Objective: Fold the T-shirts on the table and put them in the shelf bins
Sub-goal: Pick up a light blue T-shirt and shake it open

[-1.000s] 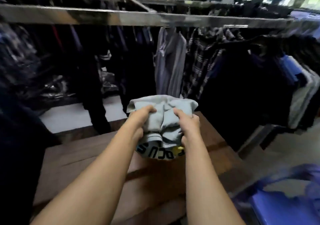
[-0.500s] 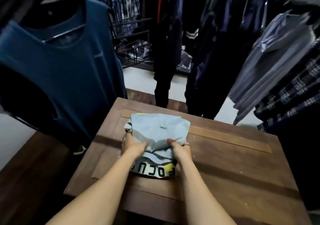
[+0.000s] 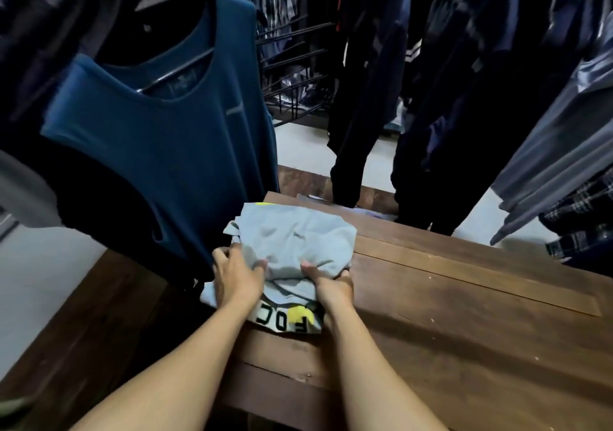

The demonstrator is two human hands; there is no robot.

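A folded light grey-blue T-shirt (image 3: 295, 241) lies at the near left corner of the brown wooden table (image 3: 464, 298). A printed band with black letters and a yellow patch (image 3: 288, 321) shows at its near edge. My left hand (image 3: 237, 273) grips the shirt's left near side, thumb on top and fingers under the cloth. My right hand (image 3: 331, 283) holds the right near side the same way. No shelf bin is in view.
A teal sleeveless top (image 3: 166, 139) hangs on a hanger just left of the table, close to my left hand. Dark trousers and jackets (image 3: 381, 66) hang behind the table, checked shirts (image 3: 583, 218) at the right. A wire rack (image 3: 295, 66) stands at the back.
The shirt came down from mid-air in front of the clothes rail onto the table's left corner. My view swung left and down. Both hands kept their hold on it.
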